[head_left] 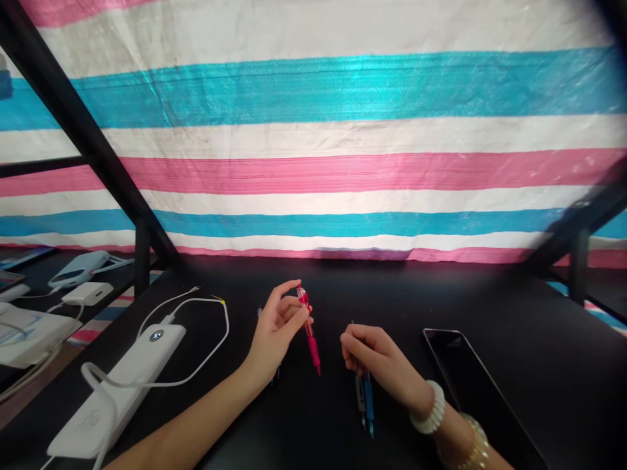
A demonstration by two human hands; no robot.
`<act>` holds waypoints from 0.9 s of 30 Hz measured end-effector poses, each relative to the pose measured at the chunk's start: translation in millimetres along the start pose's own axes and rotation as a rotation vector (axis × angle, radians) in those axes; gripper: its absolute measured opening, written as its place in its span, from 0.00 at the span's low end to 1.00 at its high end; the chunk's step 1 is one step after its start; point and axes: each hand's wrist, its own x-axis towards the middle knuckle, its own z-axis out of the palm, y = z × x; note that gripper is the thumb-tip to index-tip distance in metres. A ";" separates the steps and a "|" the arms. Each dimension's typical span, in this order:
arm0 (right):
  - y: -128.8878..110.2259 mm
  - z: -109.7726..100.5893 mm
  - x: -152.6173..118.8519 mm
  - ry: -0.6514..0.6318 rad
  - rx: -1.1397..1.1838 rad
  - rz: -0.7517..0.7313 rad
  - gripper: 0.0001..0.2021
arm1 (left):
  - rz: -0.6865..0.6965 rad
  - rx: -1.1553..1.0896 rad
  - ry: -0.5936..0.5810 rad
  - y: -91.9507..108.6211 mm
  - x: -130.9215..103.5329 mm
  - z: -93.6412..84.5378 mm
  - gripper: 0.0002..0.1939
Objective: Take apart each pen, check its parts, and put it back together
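While curling the right hand [375,356] loosely above a blue pen [368,399] and a grey pen [360,395], toward the near edge of the surface [304,434], has a phone [475,385] near it on the right. Cannot tell if gripping either pen there. Along the left edge, has a power bank [130,365] and its looped cable [227,320]. Slightly farther, pinches a red pen [312,343] between thumb and fingers of the left hand [277,326], just right of the palm, touching its top with the index finger and pointing its lower end toward the near edge. Beneath that hand, has a fourth pen [259,313], mostly hidden. Beyond the far edge, faces a striped sheet [362,176].
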 end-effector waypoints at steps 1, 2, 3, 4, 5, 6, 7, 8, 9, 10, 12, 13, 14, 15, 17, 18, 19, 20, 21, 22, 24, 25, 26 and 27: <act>0.3 0.0 0.2 0.001 -0.001 -0.001 0.20 | 0.002 0.007 -0.007 -0.3 0.3 -0.3 0.24; 0.6 0.0 0.3 0.002 -0.003 -0.003 0.20 | 0.004 0.012 -0.012 -0.6 0.7 -0.8 0.22; 0.9 0.1 0.5 0.000 -0.004 -0.005 0.20 | 0.006 0.014 -0.016 -0.9 1.1 -1.3 0.21; 1.2 0.1 0.5 -0.002 -0.006 -0.006 0.20 | 0.008 0.014 -0.019 -1.3 1.5 -1.9 0.20; 1.4 0.2 0.5 -0.004 -0.007 -0.006 0.20 | 0.007 0.012 -0.023 -1.6 1.9 -2.5 0.19; 1.6 0.3 0.4 -0.004 -0.008 -0.005 0.20 | 0.005 0.009 -0.028 -2.0 2.3 -3.2 0.19; 1.5 0.5 0.3 -0.003 -0.006 -0.005 0.20 | 0.001 0.006 -0.033 -2.2 2.5 -3.7 0.18; 1.4 0.6 0.1 -0.003 -0.003 -0.006 0.20 | -0.004 0.005 -0.036 -2.4 2.7 -4.1 0.18; 1.3 0.7 0.0 -0.004 -0.001 -0.007 0.21 | -0.010 0.005 -0.038 -2.4 2.6 -4.3 0.19; 1.0 0.8 -0.2 -0.005 0.000 -0.007 0.21 | -0.016 0.004 -0.037 -2.2 2.5 -4.4 0.19; 0.5 0.9 -0.5 -0.006 0.000 -0.006 0.21 | -0.022 -0.004 -0.037 -1.9 2.1 -4.3 0.20; 0.4 1.0 -0.6 -0.004 0.000 -0.005 0.22 | -0.019 -0.008 -0.037 -1.8 1.9 -4.4 0.20; 0.3 1.0 -0.6 -0.003 0.000 -0.004 0.22 | -0.017 -0.012 -0.040 -1.9 1.8 -4.5 0.20; 0.2 1.0 -0.6 -0.001 0.002 -0.005 0.22 | -0.015 -0.015 -0.045 -2.2 1.8 -4.8 0.20; 0.2 1.1 -0.6 0.000 0.007 -0.008 0.22 | -0.021 -0.027 -0.068 -3.4 2.2 -5.8 0.19; 0.2 1.1 -0.6 0.000 0.007 -0.009 0.22 | -0.027 -0.037 -0.083 -4.1 2.4 -6.5 0.18; 0.2 1.1 -0.6 0.000 0.006 -0.009 0.22 | -0.033 -0.048 -0.098 -4.8 2.6 -7.1 0.18; 0.2 1.1 -0.6 0.000 0.004 -0.009 0.22 | -0.039 -0.059 -0.111 -5.2 2.8 -7.6 0.18; 0.2 1.1 -0.6 -0.001 0.002 -0.009 0.22 | -0.045 -0.067 -0.119 -5.3 2.9 -7.9 0.17; 0.4 1.0 -0.6 -0.002 -0.002 -0.009 0.22 | -0.051 -0.072 -0.120 -5.1 3.0 -8.1 0.17; 1.2 0.8 -0.6 -0.006 -0.005 -0.011 0.22 | -0.066 -0.070 -0.108 -3.7 3.0 -8.0 0.20; 1.7 0.7 -0.5 -0.007 -0.004 -0.012 0.22 | -0.072 -0.067 -0.098 -2.8 3.1 -7.9 0.21; 2.4 0.5 -0.5 -0.009 -0.004 -0.012 0.22 | -0.077 -0.065 -0.089 -2.0 3.2 -7.9 0.23; 3.0 0.4 -0.5 -0.010 -0.003 -0.012 0.22 | -0.083 -0.063 -0.081 -1.4 3.3 -8.0 0.23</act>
